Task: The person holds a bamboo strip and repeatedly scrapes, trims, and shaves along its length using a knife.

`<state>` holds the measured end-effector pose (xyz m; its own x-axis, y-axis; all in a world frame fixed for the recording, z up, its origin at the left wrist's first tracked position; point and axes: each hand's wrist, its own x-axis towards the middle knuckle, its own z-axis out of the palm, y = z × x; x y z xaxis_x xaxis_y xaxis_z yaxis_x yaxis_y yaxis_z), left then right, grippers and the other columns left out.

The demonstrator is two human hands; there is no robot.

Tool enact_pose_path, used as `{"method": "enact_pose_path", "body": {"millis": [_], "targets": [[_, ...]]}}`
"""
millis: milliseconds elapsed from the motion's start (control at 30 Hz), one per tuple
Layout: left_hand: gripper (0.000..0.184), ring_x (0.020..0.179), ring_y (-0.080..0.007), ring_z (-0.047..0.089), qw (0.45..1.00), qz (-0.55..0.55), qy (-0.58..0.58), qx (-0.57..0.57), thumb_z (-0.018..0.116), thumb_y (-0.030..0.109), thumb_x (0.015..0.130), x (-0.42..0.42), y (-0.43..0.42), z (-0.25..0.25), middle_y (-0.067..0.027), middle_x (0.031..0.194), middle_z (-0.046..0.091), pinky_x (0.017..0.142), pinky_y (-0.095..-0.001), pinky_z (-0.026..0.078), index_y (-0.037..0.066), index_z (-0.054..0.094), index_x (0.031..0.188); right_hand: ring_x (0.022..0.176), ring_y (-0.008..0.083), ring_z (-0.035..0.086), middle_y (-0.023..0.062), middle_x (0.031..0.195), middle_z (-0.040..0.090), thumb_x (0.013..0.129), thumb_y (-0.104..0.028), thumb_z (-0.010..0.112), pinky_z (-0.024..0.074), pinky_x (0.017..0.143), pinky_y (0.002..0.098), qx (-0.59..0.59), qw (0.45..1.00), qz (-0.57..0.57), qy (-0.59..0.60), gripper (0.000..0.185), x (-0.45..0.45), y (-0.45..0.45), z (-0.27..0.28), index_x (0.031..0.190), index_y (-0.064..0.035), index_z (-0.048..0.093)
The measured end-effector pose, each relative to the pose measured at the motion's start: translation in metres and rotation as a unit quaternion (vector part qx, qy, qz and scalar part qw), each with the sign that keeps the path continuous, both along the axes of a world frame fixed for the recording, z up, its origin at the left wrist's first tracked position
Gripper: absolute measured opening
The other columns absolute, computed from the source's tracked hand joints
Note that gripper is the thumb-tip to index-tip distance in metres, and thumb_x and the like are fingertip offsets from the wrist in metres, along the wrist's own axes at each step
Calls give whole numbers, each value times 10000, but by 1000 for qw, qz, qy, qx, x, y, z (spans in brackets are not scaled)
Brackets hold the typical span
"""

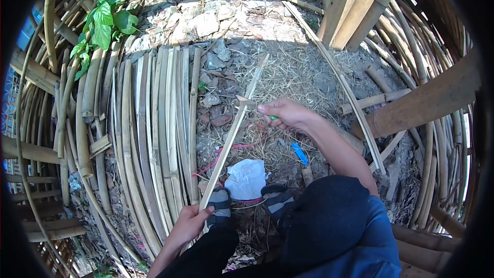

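Note:
A long, pale bamboo strip [230,141] slants from the lower middle up to the right. Near its lower end my left hand [189,225] is closed around it. My right hand [284,115] is closed on a knife [246,102] with a bit of green showing at the handle. The knife's blade lies across the strip, touching or just above it, about two thirds of the way up. Thin shavings [278,80] cover the ground beyond my right hand.
Many split bamboo strips [154,139] lie side by side at left. A white sheet [246,179] lies between my shoes, with a blue object [299,153] to its right. A thick bamboo pole [422,104] juts in from the right. Leafy plants [103,23] stand at upper left.

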<state>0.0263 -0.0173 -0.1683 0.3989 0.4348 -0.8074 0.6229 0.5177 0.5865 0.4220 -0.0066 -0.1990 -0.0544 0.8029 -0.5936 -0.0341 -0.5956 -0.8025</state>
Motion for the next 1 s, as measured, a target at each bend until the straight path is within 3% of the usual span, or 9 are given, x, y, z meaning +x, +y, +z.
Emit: {"method": "enact_pose_path", "body": {"millis": [67,133,367,433,467,533,667,733,1000], "targets": [[358,341,-67,367,1000,-12,1,-10,615,268,997,2,0,4,53,462,408,345,-249,262,97,483,711,430,42,287,-76,538,383,996,-468,584,189,410,239,2,999,-34,-14,445,25,6,3,725,-115,566],[360,341,-68,366,1000,-17,5,-6,617,268,996,2,-1,5,55,462,407,346,-250,262,99,482,708,422,42,286,-73,538,388,986,-460,605,186,409,236,0,992,-106,-74,435,46,10,3,727,-111,580],[365,342,-70,370,1000,-18,15,-4,627,276,992,5,0,-1,53,464,417,346,-253,261,103,489,702,456,82,363,-32,560,452,984,-406,624,264,436,274,11,983,-136,-126,411,60,18,-19,766,-58,618],[360,349,-65,369,1000,-21,19,0,630,278,991,4,-1,-1,56,468,415,349,-252,260,98,501,707,487,99,420,-15,578,499,983,-398,626,312,467,270,122,948,-189,-225,420,61,21,-40,766,-40,637],[356,356,-60,368,999,-24,23,1,634,280,990,3,-3,-1,59,471,414,352,-252,260,93,512,713,487,99,420,-15,578,499,983,-398,626,312,467,270,122,948,-189,-224,420,69,21,-40,766,-40,637],[355,366,-53,364,999,-48,20,3,637,283,989,-3,-6,1,65,479,411,360,-250,260,89,521,715,532,96,465,-4,612,546,987,-391,618,335,493,262,112,874,-238,-408,429,98,15,-34,761,-27,648],[362,399,-36,357,998,-48,14,37,644,290,988,0,-3,5,77,506,414,381,-245,257,84,533,711,524,75,443,-27,606,515,991,-417,607,329,488,254,184,867,-370,-279,437,105,4,-38,761,-46,630],[366,407,-36,361,998,-44,16,38,641,292,990,2,-3,4,76,513,420,387,-247,260,82,534,710,448,37,356,-54,596,451,996,-415,606,246,404,214,164,877,-433,-127,377,92,-6,-31,855,-65,601],[433,420,-56,420,993,-65,18,94,664,348,973,2,-2,-2,41,512,467,398,-282,315,15,586,708,427,27,349,-63,600,454,913,-425,726,237,369,214,197,895,-401,-8,392,41,3,-19,851,-76,557]]}}
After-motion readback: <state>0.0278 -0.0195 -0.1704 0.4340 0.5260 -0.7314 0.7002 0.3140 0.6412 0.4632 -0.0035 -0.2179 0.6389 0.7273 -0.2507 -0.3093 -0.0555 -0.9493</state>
